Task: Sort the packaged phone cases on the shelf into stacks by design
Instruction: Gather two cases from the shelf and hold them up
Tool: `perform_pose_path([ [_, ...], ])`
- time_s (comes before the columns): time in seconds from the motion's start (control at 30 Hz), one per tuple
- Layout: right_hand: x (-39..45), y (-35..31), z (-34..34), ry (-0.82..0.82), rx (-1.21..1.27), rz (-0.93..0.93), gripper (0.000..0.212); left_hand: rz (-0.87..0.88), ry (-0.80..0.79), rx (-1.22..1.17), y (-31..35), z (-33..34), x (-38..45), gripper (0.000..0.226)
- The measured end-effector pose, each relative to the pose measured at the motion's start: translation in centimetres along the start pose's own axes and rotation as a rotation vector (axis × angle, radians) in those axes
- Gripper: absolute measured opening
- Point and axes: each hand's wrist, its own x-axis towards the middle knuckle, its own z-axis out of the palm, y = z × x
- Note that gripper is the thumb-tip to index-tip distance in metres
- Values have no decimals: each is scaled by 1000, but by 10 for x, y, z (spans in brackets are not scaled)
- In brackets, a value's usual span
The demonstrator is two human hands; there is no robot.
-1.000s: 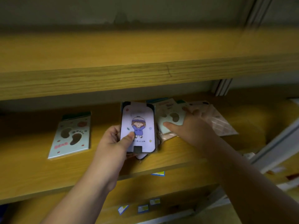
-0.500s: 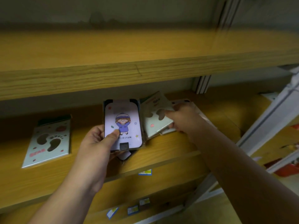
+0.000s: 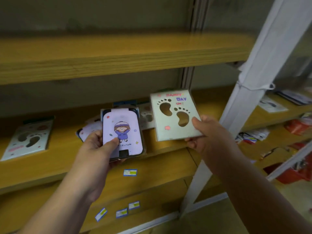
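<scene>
left hand: we grip the cartoon-girl case, thumb on its front | right hand: we pinch the footprint case above the shelf | footprint stack: far left

The white card package with two footprint-shaped cut-outs carries coloured lettering along its top edge: a reddish word too blurred to read, then "DAY" in blue, and a small red mark below it that cannot be made out. The lilac package printed with a cartoon child has a tiny line of characters under the figure, unreadable. The small blue-and-yellow stickers on the wooden shelf edges are illegible.
</scene>
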Motion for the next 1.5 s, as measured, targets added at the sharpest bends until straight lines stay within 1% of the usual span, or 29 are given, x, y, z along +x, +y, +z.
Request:
perform_pose_path([
  [0.07,-15,-3,-25,10,22,32,7,-1,-9,-20,-3,20,-19,26],
  [0.1,-24,-3,-40,-2,29,29,9,-5,-11,-29,-4,32,-30,25],
  [0.2,-52,1,-88,-117,38,-75,17,-21,-23,-36,-7,69,-63,23],
  [0.33,-73,1,-152,-131,71,-2,32,-8,-64,-45,-12,121,-106,18],
  [0.43,-85,1,-201,-177,82,-5,31,5,-79,-56,-19,160,-132,16],
  [0.5,-92,6,-233,-188,126,-77,26,0,-99,-35,-26,187,-147,15],
  [0.57,-94,9,-262,-179,173,-136,27,-9,-124,-5,-34,214,-160,15],
  [0.67,-88,10,-303,-90,207,-12,31,-46,-159,22,-41,255,-172,20],
  [0.7,-86,10,-316,-81,226,0,35,-59,-175,25,-43,268,-175,21],
  [0.77,-86,14,-341,-98,274,-59,41,-85,-210,40,-47,292,-179,21],
  [0.83,-86,19,-365,-127,345,-127,36,-109,-251,48,-52,315,-178,22],
  [0.93,-78,23,-395,-128,446,-159,19,-142,-298,69,-59,347,-170,22],
  [1.03,-62,23,-418,-64,436,-148,21,-144,-364,85,-67,383,-156,21],
  [1.17,-30,10,-448,23,461,-158,24,-159,-428,49,-74,432,-128,19],
  [1.27,3,-6,-471,80,436,-177,19,-166,-421,24,-77,469,-97,21],
  [1.33,28,-17,-487,119,465,-181,16,-183,-404,8,-80,493,-74,20],
  [1.5,81,-38,-518,159,497,-194,20,-185,-403,46,-87,550,-21,22],
])
